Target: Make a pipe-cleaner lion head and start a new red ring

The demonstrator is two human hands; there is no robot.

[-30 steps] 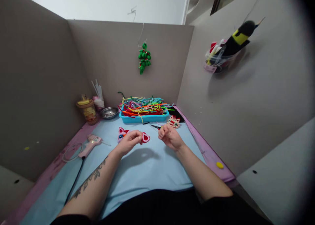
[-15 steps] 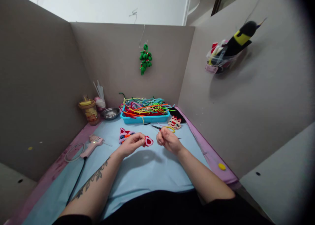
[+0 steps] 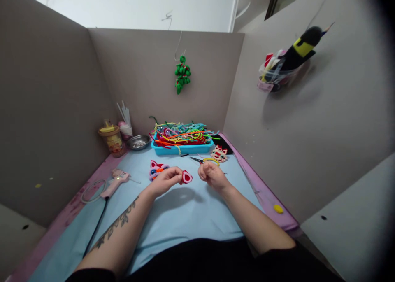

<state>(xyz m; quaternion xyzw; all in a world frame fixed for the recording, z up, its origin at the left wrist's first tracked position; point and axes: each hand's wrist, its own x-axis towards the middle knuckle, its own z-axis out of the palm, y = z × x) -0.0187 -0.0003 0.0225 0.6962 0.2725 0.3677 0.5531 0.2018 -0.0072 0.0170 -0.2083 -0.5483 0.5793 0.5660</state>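
Note:
Between the thumb and fingers of my left hand (image 3: pixel 168 178) is a small red and pink fuzzy pipe-cleaner piece (image 3: pixel 187 176), shaped like a pointed ear. My right hand (image 3: pixel 214 176) is closed a short way to its right, apart from the piece; whatever its fingers may hold is hidden. Just beyond that hand lie scissors (image 3: pixel 212 161) with yellow handles and dark blades. Partly covered by my left hand, a pink, blue and orange pipe-cleaner animal face (image 3: pixel 154 171) rests on the blue cloth. A cream and red animal face (image 3: pixel 219 153) lies farther back on the right.
A blue tray (image 3: pixel 182 150) heaped with coloured pipe cleaners stands at the back. To the left are a pink glue gun (image 3: pixel 115 184) with its cord, a metal bowl (image 3: pixel 138 142) and a lidded cup (image 3: pixel 111 140). Grey partitions enclose the table; a yellow disc (image 3: pixel 278 208) lies at right.
My right hand has shifted slightly to the right and down, with its fingers curled closer together. My left hand stays almost in place with the ear-shaped piece.

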